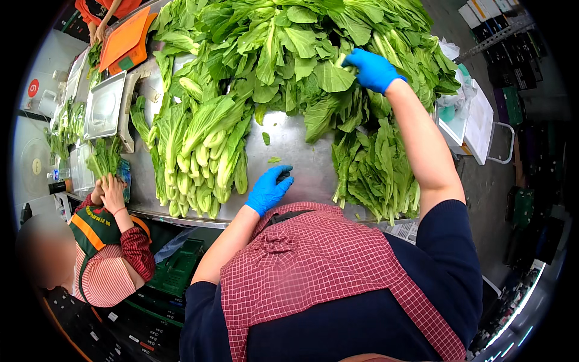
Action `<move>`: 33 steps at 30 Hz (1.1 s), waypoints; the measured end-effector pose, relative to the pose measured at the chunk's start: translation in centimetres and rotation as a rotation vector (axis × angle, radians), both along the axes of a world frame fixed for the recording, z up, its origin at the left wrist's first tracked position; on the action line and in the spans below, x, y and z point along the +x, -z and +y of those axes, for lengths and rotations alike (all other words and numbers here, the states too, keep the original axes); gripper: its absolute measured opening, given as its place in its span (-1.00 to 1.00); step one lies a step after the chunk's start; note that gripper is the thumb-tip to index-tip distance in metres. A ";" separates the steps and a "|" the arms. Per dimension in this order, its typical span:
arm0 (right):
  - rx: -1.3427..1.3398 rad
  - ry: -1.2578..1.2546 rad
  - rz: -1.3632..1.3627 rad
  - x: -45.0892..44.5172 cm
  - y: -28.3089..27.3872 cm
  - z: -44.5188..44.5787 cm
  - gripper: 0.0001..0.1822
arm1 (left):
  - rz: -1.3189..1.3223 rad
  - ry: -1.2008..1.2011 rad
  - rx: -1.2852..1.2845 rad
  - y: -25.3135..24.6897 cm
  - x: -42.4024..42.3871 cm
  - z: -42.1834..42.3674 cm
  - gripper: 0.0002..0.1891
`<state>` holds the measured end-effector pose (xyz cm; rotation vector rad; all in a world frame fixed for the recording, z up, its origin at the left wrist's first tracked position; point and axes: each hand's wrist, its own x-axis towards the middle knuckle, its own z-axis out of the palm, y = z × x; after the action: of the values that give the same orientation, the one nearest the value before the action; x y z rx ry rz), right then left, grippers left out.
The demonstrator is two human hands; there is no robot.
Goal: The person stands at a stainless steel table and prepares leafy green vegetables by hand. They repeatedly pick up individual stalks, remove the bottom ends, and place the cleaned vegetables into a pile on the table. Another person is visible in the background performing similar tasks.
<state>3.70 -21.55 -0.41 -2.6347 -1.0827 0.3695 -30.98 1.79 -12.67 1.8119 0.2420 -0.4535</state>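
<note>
My right hand point(372, 71), in a blue glove, reaches into the big heap of leafy greens point(289, 40) and is closed around the pale stalk of one leafy green point(335, 74). My left hand point(270, 190), also gloved in blue, hovers by the table's near edge with its fingers partly curled. Something dark shows between its thumb and fingers; I cannot tell whether it is an object or shadow. Left of that hand lies a stack of trimmed greens point(203, 158), pale stalk ends towards me. Beneath my right forearm is a pile of darker loose leaves point(377, 174).
The steel table point(298, 135) carries leaf scraps. A weighing scale point(106, 106) and an orange tray point(124, 40) stand at left. A co-worker's hands point(111, 194) hold a bunch of greens; another person's arms point(106, 20) show at the far left. A white foam box point(475, 117) sits right.
</note>
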 end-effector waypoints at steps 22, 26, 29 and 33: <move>0.977 0.478 1.747 -27.1 5.4 -0.2 -0.51 | 0.077 -0.234 -0.733 -7.5 2.0 -3.1 -0.40; 0.839 0.461 1.757 -28.6 5.8 1.0 -0.48 | 0.105 -0.247 -0.657 -6.5 1.0 -2.3 -0.48; 0.722 0.537 1.442 -29.0 6.1 1.7 -0.53 | 0.086 -0.331 -0.680 -6.3 0.5 -2.5 -0.52; 0.776 0.573 1.192 -29.0 6.6 1.9 -0.64 | 0.032 -0.407 -0.737 -6.2 -0.1 -2.9 -0.53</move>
<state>-25.25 -19.67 -7.05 -1.4440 -0.0131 0.9449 -31.03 -1.06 -6.43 1.0012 0.3960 -0.2330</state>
